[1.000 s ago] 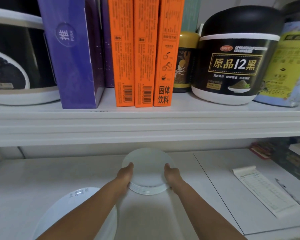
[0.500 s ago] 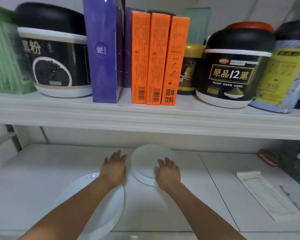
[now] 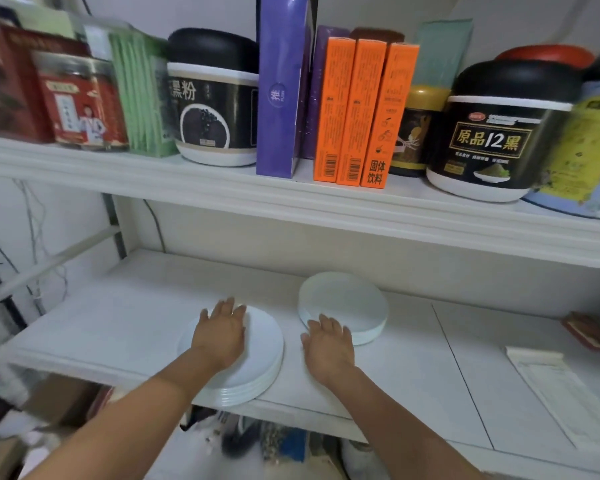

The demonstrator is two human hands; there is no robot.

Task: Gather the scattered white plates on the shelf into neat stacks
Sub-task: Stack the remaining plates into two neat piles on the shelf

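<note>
Left hand [image 3: 221, 332] flat atop big stack [image 3: 260, 348], plates overhanging shelf [image 3: 118, 313] edge; right hand [image 3: 329, 346], fingers straight, at small stack [image 3: 343, 299] rim. Careless tug could tip big stack off.

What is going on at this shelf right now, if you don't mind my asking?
A person is sorting white plates on the lower shelf, with both arms reaching in. Their left hand lies flat, fingers straight, on the larger stack, which sits right at the shelf's front edge. Their right hand is open too, with its fingertips at the near rim of the smaller stack further back. No loose plates show elsewhere.
</note>
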